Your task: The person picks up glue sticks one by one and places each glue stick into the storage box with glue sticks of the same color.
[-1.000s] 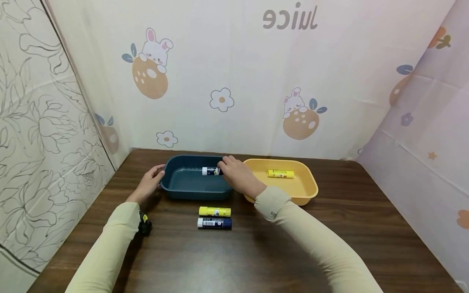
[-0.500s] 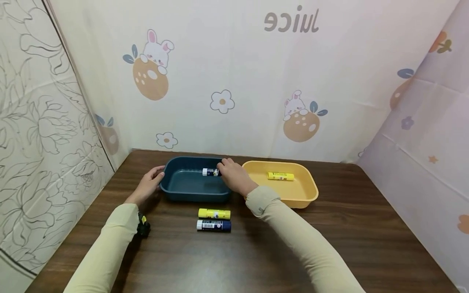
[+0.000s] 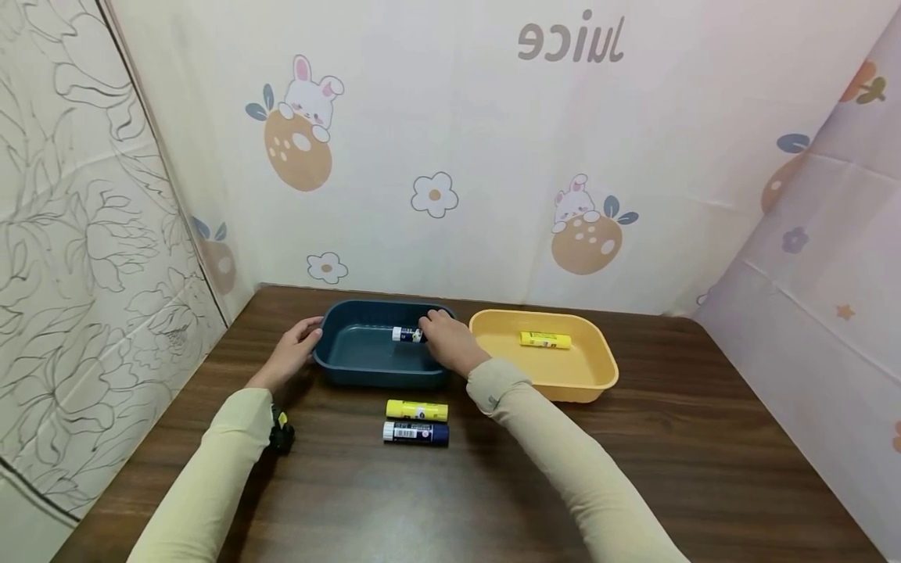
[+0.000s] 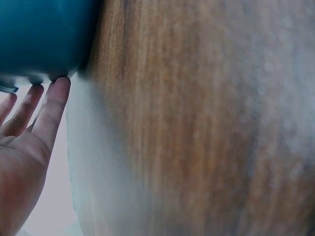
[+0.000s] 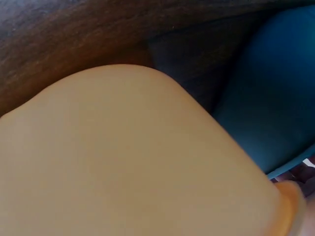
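My right hand point(image 3: 450, 342) reaches over the right end of the dark blue tray point(image 3: 362, 356) and pinches a navy glue stick with a white end point(image 3: 406, 335). Its fingers cover the stick's other end; whether the stick touches the tray floor I cannot tell. At the tray's left end, my left hand point(image 3: 287, 353) touches the outer wall. The left wrist view shows those fingers point(image 4: 55, 105) fairly straight, with tips against the tray. In front of this tray lie a yellow glue stick point(image 3: 417, 410) and, nearer me, another navy glue stick point(image 3: 415, 433), side by side.
Right of the blue tray stands a yellow tray point(image 3: 563, 374) with one yellow glue stick point(image 3: 545, 339) in it. A small black object point(image 3: 281, 432) is by my left wrist. Behind the wooden table point(image 3: 669, 438) hangs a printed curtain point(image 3: 486, 141).
My right wrist and sleeve have shifted a little left and down, the navy glue stick still pinched in the fingers. The left hand stays against the blue tray. The head view has shifted slightly.
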`<action>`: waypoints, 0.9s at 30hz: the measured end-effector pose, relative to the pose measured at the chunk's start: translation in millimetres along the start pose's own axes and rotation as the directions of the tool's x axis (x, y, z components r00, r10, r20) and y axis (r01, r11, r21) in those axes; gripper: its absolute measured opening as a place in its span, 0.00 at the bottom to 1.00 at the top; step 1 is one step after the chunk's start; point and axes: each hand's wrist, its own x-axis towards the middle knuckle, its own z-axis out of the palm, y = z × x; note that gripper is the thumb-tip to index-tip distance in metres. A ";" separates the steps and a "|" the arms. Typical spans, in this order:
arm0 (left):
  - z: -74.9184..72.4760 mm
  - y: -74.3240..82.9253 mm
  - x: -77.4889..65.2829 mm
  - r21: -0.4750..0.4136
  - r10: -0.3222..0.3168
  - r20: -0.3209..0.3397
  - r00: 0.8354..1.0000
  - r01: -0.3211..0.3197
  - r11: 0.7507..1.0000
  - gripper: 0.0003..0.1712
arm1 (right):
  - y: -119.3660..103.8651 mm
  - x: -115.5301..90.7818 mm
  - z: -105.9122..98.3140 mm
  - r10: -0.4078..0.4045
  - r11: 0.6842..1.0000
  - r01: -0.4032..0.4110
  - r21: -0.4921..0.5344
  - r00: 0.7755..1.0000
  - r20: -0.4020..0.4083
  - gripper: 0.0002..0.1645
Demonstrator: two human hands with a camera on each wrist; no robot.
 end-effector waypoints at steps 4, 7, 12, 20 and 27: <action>0.8 -1.0 0.6 -0.003 0.000 0.001 1.000 0.000 1.000 0.26 | 1.0 2.9 3.7 0.001 1.000 -0.001 0.000 1.000 0.028 0.16; 0.9 -1.4 0.5 0.001 0.004 0.004 1.000 -0.004 1.000 0.26 | 0.6 5.3 5.5 0.004 1.000 -0.004 -0.007 0.998 0.061 0.17; 0.4 -1.0 0.3 0.006 0.000 0.002 1.000 0.000 1.000 0.27 | -0.8 9.9 6.6 0.019 1.000 -0.018 -0.005 0.992 0.125 0.17; 0.0 -1.5 0.4 0.008 0.008 -0.002 1.000 -0.008 1.000 0.26 | -3.4 12.6 7.9 0.024 0.999 -0.028 0.019 0.986 0.168 0.15; -1.1 -1.7 -0.3 0.023 -0.004 -0.003 1.000 0.004 1.000 0.27 | -5.1 15.3 11.2 0.040 0.999 -0.042 0.009 0.982 0.184 0.17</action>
